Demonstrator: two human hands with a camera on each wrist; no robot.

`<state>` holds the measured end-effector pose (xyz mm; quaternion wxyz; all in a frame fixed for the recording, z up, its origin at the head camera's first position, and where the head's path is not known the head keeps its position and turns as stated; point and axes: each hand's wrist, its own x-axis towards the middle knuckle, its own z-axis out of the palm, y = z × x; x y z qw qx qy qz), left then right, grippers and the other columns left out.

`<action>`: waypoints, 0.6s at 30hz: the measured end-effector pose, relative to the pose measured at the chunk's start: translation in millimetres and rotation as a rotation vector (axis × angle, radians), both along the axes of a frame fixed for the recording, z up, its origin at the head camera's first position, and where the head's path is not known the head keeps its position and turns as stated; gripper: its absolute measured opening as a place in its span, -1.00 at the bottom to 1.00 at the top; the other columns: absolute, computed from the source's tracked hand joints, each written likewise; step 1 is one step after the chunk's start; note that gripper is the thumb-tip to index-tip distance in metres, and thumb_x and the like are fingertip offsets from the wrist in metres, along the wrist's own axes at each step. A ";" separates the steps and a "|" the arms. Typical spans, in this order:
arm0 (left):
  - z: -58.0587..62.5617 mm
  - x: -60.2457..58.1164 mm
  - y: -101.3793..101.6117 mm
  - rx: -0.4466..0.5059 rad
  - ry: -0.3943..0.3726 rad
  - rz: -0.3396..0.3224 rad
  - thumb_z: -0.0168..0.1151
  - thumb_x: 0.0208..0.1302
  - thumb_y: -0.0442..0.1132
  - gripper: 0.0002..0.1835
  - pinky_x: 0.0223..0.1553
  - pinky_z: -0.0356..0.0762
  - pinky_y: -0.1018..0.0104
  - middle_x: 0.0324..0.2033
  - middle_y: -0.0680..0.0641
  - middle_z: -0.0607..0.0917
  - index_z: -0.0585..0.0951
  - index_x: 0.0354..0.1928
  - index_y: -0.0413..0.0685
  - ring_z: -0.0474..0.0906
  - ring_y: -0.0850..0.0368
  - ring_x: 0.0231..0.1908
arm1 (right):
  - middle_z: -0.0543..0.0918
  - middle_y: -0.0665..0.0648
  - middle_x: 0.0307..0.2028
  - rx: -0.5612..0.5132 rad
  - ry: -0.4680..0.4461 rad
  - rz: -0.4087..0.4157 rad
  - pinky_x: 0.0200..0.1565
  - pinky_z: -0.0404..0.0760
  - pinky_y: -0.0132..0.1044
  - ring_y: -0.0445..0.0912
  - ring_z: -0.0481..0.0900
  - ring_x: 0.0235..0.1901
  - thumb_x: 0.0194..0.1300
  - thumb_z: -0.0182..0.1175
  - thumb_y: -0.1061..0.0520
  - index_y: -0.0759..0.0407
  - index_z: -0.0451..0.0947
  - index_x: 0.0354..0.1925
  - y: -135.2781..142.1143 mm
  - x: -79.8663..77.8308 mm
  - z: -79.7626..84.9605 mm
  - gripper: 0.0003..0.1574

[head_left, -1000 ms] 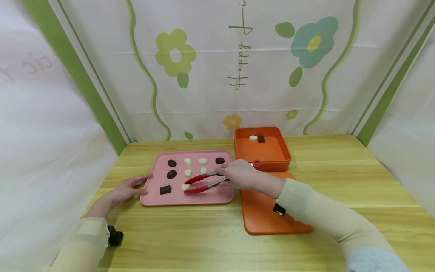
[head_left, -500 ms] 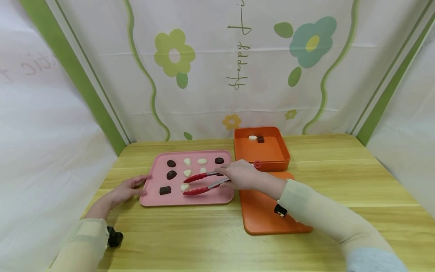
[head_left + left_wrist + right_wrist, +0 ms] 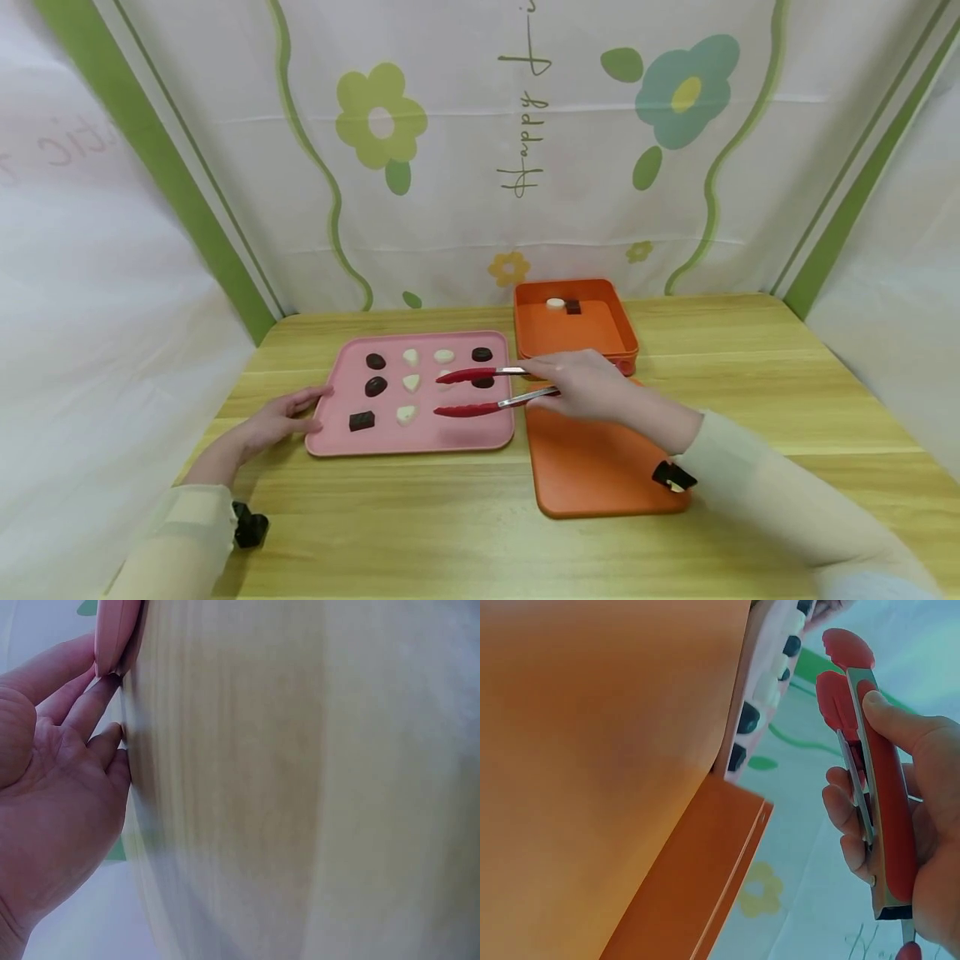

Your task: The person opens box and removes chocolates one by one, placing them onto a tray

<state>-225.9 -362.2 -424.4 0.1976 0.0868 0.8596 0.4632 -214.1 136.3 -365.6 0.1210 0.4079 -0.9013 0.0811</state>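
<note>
My right hand [image 3: 581,385] grips metal tongs [image 3: 889,802] with red tips, their arms spread and nothing pinched between them. The tips hang over the right half of a pink tray [image 3: 450,437]. On this tray sit dark chocolates [image 3: 362,421] and white chocolates [image 3: 407,414] in rows; the tongs partly cover two pieces at the right. My left hand [image 3: 273,427] rests at the tray's left edge, thumb and fingers spread along the rim. The left wrist view shows this left hand [image 3: 64,780] with fingertips against the pink rim.
Behind the right hand stands an orange box [image 3: 581,335] holding one white and one dark chocolate. An orange lid [image 3: 600,479] lies flat in front of it, under the right forearm. A wooden table [image 3: 375,533] carries everything; a printed curtain [image 3: 465,192] closes off the back.
The right hand and tongs have moved right and slightly up, away from the front white chocolate, which stays on the tray. The tongs' arms have spread a little. The left hand holds its place.
</note>
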 end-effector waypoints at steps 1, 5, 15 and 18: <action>0.1 -0.1 0.1 0.001 0.000 0.000 0.30 0.28 -0.21 -0.21 0.31 -0.28 -0.32 0.43 -0.38 0.06 0.17 0.46 -0.26 -0.21 -0.36 0.42 | 0.67 0.04 0.04 -0.008 0.006 -0.008 -0.33 0.62 -0.23 -0.07 0.66 -0.06 0.12 0.40 -0.20 0.07 0.56 0.20 4.6 1.3 -0.3 -0.26; -0.1 -0.5 0.1 0.004 -0.005 -0.001 0.31 0.27 -0.20 -0.20 0.31 -0.29 -0.34 0.43 -0.38 0.06 0.17 0.46 -0.25 -0.21 -0.36 0.42 | 0.67 0.07 0.04 -0.048 0.019 -0.031 -0.32 0.62 -0.20 -0.02 0.67 -0.07 0.10 0.42 -0.20 0.08 0.56 0.21 21.9 5.5 -3.6 -0.24; -1.4 0.3 -0.1 0.011 0.001 -0.005 0.30 0.28 -0.22 -0.20 0.32 -0.26 -0.31 0.42 -0.38 0.07 0.15 0.46 -0.27 -0.18 -0.36 0.42 | 0.70 0.16 -0.06 -0.114 0.007 -0.150 -0.28 0.64 -0.05 0.04 0.68 -0.18 0.10 0.45 -0.11 0.15 0.56 0.18 62.1 9.4 -1.3 -0.27; -1.4 0.3 0.1 0.000 0.004 -0.010 0.30 0.28 -0.21 -0.20 0.31 -0.25 -0.33 0.42 -0.38 0.07 0.15 0.46 -0.26 -0.17 -0.36 0.42 | 0.70 0.19 -0.08 -0.123 0.021 -0.183 -0.31 0.62 -0.04 0.04 0.67 -0.25 0.09 0.45 -0.10 0.20 0.56 0.17 74.4 9.0 1.6 -0.27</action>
